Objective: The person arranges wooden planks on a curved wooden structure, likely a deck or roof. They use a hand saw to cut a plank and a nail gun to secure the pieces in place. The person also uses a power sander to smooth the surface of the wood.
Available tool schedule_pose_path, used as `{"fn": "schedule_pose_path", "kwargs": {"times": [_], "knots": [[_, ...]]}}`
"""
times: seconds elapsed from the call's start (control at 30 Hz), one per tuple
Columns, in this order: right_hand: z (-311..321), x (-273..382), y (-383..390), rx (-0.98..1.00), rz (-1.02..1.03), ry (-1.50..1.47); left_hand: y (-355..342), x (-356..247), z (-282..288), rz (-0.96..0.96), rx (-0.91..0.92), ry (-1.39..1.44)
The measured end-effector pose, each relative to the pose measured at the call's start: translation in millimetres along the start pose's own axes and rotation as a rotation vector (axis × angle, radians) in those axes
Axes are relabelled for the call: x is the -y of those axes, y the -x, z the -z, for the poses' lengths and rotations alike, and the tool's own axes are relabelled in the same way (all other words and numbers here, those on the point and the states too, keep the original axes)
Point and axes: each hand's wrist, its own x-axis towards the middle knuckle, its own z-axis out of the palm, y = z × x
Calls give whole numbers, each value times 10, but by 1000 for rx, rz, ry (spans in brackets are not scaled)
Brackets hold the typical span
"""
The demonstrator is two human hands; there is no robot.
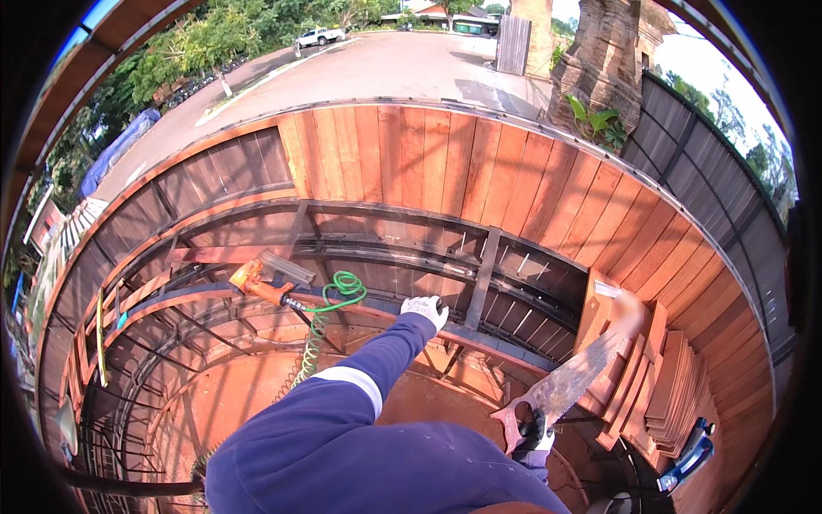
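My left hand, in a white glove, is closed at the dark curved metal rail; I cannot make out what its fingers hold. My gloved right hand grips the pink handle of a handsaw, whose wide blade points up and right, over reddish wooden boards. An orange pneumatic nailer lies on the frame left of my left hand, with a coiled green hose running from it and hanging down.
Curved red wood panelling lines the structure. Stacked boards and a blue tool sit at right. Bare metal bars cross the lower left. Beyond the wall are a paved drive, a white vehicle and a trunk.
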Motion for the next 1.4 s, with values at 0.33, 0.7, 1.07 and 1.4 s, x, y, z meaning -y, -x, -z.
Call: {"fn": "schedule_pose_path", "kwargs": {"times": [0.33, 0.7, 1.07, 1.4], "knots": [[-439, 265, 181, 70, 141, 227, 31, 25, -48, -3, -29, 34], [-267, 84, 29, 4, 133, 277, 53, 34, -24, -23, -37, 60], [-252, 288, 80, 10, 225, 364, 46, 43, -7, -18, 22, 61], [-278, 252, 233, -24, 155, 326, 60, 28, -7, -34, 6, 41]]}}
